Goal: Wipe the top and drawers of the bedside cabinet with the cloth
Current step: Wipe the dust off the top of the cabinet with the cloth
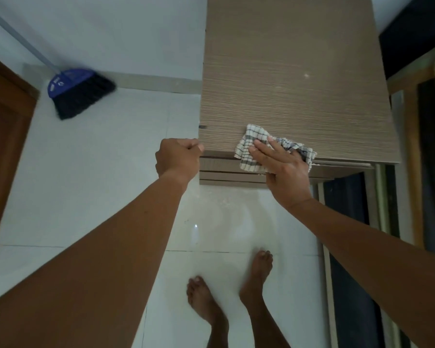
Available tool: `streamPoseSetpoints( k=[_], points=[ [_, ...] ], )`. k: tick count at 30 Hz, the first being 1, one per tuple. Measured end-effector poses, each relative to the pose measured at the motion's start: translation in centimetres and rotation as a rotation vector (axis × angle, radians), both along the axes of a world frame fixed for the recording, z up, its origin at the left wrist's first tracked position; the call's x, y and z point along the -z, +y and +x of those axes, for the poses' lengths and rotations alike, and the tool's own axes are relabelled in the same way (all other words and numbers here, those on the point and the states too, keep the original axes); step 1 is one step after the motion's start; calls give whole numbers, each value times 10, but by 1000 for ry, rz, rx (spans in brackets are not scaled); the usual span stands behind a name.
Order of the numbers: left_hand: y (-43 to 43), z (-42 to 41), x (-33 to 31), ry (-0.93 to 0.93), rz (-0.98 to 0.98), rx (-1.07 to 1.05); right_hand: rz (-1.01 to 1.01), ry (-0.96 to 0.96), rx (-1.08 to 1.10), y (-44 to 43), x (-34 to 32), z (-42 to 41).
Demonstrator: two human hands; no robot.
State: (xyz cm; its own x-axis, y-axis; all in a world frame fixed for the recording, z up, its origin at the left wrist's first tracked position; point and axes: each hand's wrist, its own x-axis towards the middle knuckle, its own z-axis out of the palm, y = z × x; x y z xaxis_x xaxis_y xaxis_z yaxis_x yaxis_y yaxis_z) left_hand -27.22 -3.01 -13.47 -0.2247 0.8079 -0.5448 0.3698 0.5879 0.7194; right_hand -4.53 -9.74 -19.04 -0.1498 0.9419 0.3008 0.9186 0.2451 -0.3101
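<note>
A: Biggest first?
B: White tiled floor (86, 197), fills the lower and left frame, glossy, one light glint near centre.
A: Next.
B: Bedside cabinet (291, 79), wood-grain top, runs from centre up to 12 o'clock. Front edge faces the person; drawer fronts (226, 175) show as stacked strips just under that edge.
A: Around it?
B: Brown door (3, 136) at 9 o'clock. Dark bed frame or furniture (427, 121) at 3 o'clock, hard to tell which. Broom (78, 92) at 10 o'clock, blue head, black bristles, leaning on the white wall, well apart from the cabinet.
A: Person?
B: Both bare forearms reach in from 7 and 4 o'clock. Two bare feet (236, 292) on the tiles at 6 o'clock.
A: Left hand?
B: Left hand (178, 159) is curled into a closed fist at the cabinet's front-left corner, knuckles touching or just beside the edge. Can't tell if it grips anything; nothing shows in it.
A: Right hand?
B: Right hand (284, 169) is spread fairly flat, fingers extended, palm pressing down on the cloth at the front edge of the top, right of centre. Thumb hangs below the edge, over the drawer fronts.
A: Cloth?
B: Cloth (251, 146), white with grey check, crumpled. Lies on the cabinet top at the front edge, partly draped over the lip onto the top drawer front. Sticks out at 10 and 2 o'clock of the hand.
</note>
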Motion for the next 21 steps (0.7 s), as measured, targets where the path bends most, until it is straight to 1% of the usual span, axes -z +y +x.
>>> streamPoseSetpoints(
  k=[4, 6, 9, 11, 13, 14, 16, 19, 21],
  points=[
    [-1, -4, 2, -66, -40, -21, -153, 216, 212, -4, -13, -19],
    [-3, -4, 3, -112, -59, -49, -214, 245, 196, 4, -21, -35],
    [-3, -6, 5, -187, -75, -105, -294, 207, 77, 35, -26, -61],
    [-4, -7, 1, -261, -126, -150, -299, 146, 46, 63, -25, -77],
    [-4, -12, -5, -413, -212, -201, -282, 40, 55, 81, -23, -90],
    [-4, -16, -6, -495, -257, -233, -274, 8, 61, 84, -21, -96],
    [-2, -23, -4, -593, -314, -296, -264, -13, 10, 79, -20, -104],
    [-3, -28, -3, -618, -323, -330, -177, -62, -208, 59, -10, -105],
    [-4, -25, -8, -547, -311, -266, -99, -79, -296, 49, -1, -97]
  ],
)
